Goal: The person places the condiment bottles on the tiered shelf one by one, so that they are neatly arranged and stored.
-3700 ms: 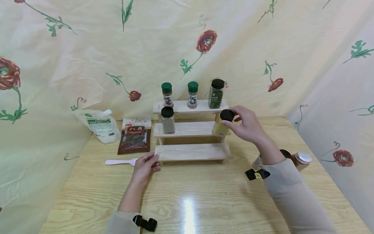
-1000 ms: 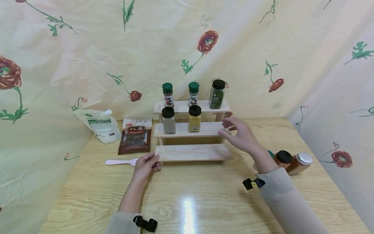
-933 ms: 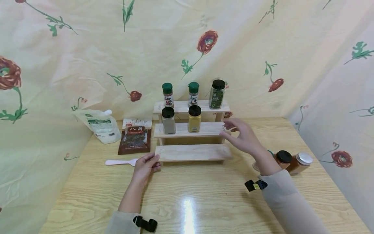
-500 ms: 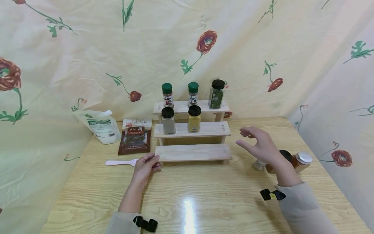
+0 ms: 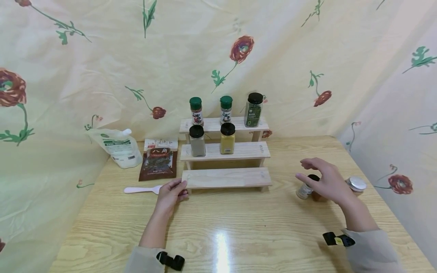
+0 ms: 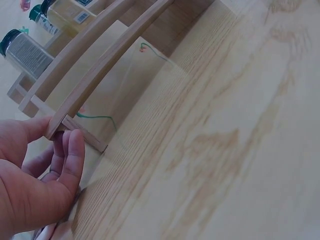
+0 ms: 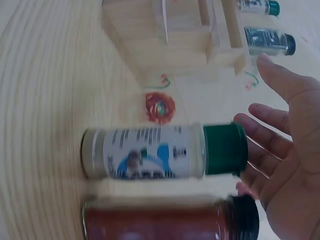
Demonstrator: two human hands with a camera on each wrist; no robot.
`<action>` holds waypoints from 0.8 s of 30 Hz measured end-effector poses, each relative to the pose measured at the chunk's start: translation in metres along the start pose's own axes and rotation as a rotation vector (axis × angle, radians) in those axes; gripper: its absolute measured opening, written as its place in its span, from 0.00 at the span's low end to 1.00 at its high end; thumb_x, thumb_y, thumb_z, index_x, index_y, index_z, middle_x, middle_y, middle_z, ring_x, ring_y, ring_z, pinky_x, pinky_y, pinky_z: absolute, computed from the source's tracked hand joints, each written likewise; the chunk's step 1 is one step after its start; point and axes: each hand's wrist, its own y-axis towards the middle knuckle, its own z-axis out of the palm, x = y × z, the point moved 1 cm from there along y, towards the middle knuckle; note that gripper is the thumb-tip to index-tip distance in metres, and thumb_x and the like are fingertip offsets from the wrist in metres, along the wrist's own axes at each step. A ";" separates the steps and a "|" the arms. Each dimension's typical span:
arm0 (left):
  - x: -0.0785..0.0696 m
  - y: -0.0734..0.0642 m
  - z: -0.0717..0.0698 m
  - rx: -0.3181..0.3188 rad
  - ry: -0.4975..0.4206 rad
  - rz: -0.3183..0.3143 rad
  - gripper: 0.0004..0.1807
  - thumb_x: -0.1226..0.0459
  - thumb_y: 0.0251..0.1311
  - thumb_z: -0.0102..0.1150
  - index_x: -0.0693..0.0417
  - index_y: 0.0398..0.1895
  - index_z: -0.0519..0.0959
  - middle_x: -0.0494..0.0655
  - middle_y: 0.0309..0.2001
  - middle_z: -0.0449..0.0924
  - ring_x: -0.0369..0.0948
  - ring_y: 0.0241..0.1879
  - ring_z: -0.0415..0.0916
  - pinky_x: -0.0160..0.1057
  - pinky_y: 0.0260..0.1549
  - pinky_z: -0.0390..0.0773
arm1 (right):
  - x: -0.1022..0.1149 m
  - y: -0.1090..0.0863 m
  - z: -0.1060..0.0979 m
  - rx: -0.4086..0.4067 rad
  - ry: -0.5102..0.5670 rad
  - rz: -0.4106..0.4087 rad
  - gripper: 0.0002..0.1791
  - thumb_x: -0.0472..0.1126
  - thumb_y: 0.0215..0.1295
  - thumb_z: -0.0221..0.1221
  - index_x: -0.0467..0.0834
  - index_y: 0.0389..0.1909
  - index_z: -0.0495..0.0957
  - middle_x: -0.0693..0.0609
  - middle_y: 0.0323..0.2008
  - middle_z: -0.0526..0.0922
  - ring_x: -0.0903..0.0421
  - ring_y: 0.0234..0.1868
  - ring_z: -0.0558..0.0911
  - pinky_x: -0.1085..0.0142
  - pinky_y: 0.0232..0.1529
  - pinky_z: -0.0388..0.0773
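Note:
My left hand (image 5: 172, 193) pinches the left end of the lowest step of a three-tier wooden spice rack (image 5: 227, 177), thumb on top and fingers curled beneath, as the left wrist view shows. My right hand (image 5: 326, 181) hovers over the jars at the right, fingers spread and holding nothing. Closest to its fingers is a white-labelled spice bottle (image 7: 150, 152) with a green cap; beside that stands a red-brown spice jar (image 7: 155, 220) with a black lid. On the middle step are a grey spice jar (image 5: 197, 146) and a yellow spice jar (image 5: 227, 143), both black-lidded.
The top step holds two green-capped spice bottles (image 5: 226, 113) and a jar of green herbs (image 5: 253, 113). A silver-lidded jar (image 5: 356, 184) stands far right. Left of the rack are a white spouted pouch (image 5: 119, 148), a brown spice packet (image 5: 158, 161) and a pale spoon (image 5: 141, 189).
The yellow spice jar, earlier in my right hand at the middle step's right end, now stands mid-step, let go. My right hand has moved right to the jars. The left hand stays put.

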 end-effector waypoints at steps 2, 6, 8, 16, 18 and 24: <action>0.000 0.000 0.000 0.003 -0.003 0.006 0.22 0.71 0.70 0.60 0.77 0.62 0.71 0.47 0.32 0.80 0.37 0.28 0.79 0.33 0.33 0.89 | -0.004 -0.003 -0.003 -0.001 -0.030 -0.016 0.25 0.42 0.60 0.73 0.38 0.55 0.80 0.43 0.46 0.85 0.43 0.47 0.83 0.63 0.39 0.83; -0.001 -0.002 0.001 0.008 -0.005 0.005 0.23 0.70 0.70 0.60 0.77 0.62 0.71 0.46 0.32 0.80 0.37 0.27 0.79 0.33 0.33 0.89 | -0.010 -0.009 -0.008 -0.002 -0.088 -0.052 0.25 0.40 0.56 0.75 0.36 0.53 0.81 0.42 0.44 0.86 0.44 0.44 0.84 0.56 0.37 0.84; -0.002 -0.003 0.001 0.012 -0.006 0.005 0.23 0.70 0.70 0.60 0.77 0.63 0.70 0.46 0.32 0.80 0.36 0.27 0.79 0.33 0.33 0.89 | -0.013 -0.012 -0.009 0.011 -0.114 -0.061 0.25 0.40 0.55 0.76 0.36 0.52 0.81 0.43 0.43 0.86 0.46 0.42 0.84 0.54 0.38 0.84; -0.003 -0.003 0.001 0.018 -0.009 -0.004 0.23 0.70 0.69 0.61 0.76 0.62 0.70 0.45 0.33 0.80 0.36 0.28 0.79 0.32 0.34 0.88 | -0.022 -0.022 -0.015 0.092 -0.140 -0.033 0.26 0.43 0.54 0.77 0.34 0.49 0.82 0.45 0.40 0.86 0.50 0.37 0.83 0.61 0.33 0.83; -0.003 -0.003 0.001 0.015 -0.010 -0.003 0.23 0.70 0.69 0.61 0.76 0.62 0.71 0.45 0.32 0.80 0.36 0.27 0.79 0.32 0.33 0.88 | -0.024 -0.023 -0.016 0.095 -0.147 -0.034 0.26 0.44 0.52 0.78 0.35 0.48 0.83 0.46 0.39 0.86 0.51 0.36 0.82 0.62 0.32 0.82; -0.001 -0.002 0.000 0.007 0.005 -0.004 0.23 0.69 0.70 0.61 0.76 0.62 0.71 0.47 0.34 0.80 0.37 0.28 0.79 0.32 0.33 0.88 | -0.028 -0.024 -0.016 0.112 -0.145 -0.038 0.23 0.44 0.49 0.79 0.38 0.44 0.84 0.51 0.36 0.85 0.63 0.30 0.78 0.69 0.26 0.77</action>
